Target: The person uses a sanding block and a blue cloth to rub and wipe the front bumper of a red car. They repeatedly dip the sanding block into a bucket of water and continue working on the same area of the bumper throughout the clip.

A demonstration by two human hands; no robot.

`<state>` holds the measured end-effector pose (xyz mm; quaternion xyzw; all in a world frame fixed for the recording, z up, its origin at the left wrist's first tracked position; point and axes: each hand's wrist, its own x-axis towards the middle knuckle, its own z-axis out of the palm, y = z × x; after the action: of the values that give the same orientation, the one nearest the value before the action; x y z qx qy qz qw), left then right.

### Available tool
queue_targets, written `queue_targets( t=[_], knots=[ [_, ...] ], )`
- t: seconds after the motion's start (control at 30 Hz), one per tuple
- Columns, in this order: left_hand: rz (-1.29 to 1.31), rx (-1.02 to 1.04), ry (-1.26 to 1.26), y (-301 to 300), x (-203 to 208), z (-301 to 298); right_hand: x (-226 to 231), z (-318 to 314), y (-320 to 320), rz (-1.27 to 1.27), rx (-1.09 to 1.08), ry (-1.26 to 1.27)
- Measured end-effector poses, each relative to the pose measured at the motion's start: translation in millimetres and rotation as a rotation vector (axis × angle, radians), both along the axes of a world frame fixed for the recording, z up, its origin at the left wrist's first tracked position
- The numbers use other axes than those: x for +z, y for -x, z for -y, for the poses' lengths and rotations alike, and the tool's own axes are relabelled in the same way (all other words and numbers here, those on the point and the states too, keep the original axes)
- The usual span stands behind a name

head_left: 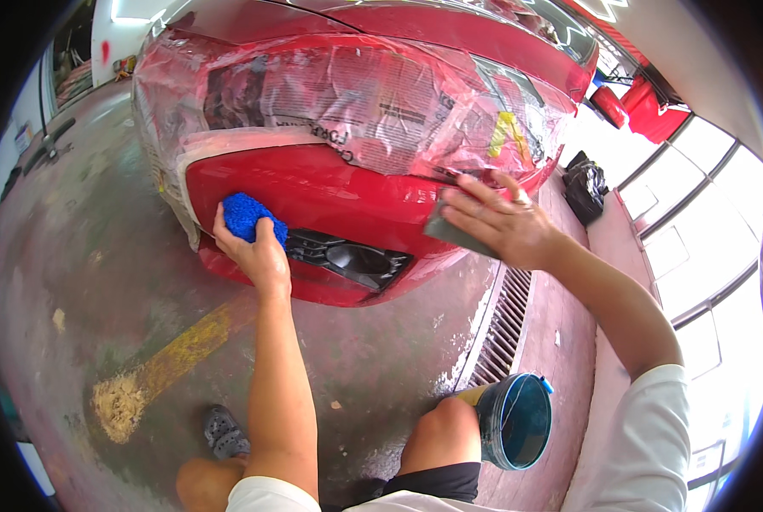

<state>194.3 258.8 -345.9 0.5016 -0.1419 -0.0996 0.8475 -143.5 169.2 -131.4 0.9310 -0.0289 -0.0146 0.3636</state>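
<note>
In front of me is the corner of a red car's bumper (347, 188), wet and shiny, with a black fog lamp recess (360, 262) low in it. My left hand (258, 256) grips a blue textured sponge (247, 215) against the bumper's left part. Flat under the fingers of my right hand (501, 220) lies a dark grey sanding sheet (450, 232), pressed to the bumper's right side. Its far part is hidden by the fingers. Above both hands, masking paper and clear plastic film (356, 102) cover the upper body.
A blue bucket (515, 427) stands beside my right knee, near a metal floor drain grate (503, 328). At the right wall sits a black plastic bag (585, 188). Red car parts (646, 111) are farther back. A yellow stripe (189, 346) crosses the concrete floor.
</note>
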Motion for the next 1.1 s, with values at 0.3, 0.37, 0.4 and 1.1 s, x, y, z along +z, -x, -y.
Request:
queue_targets(
  t=[0.3,0.37,0.4,1.1],
  knots=[
    [0.102,0.07,-0.081,-13.7,-5.7,-3.4,-12.1,-16.7,-70.9,0.02,0.105,0.077],
    [0.097,0.077,-0.086,-8.5,-11.3,4.4,-13.0,-15.3,-59.8,0.016,0.096,0.114],
    [0.105,0.076,-0.085,-7.1,-15.6,7.3,-15.9,-19.5,-63.7,0.02,0.081,0.118],
    [0.084,0.059,-0.063,-11.9,-12.4,-2.7,-31.2,-53.3,-168.9,0.125,-0.058,0.088]
  ],
)
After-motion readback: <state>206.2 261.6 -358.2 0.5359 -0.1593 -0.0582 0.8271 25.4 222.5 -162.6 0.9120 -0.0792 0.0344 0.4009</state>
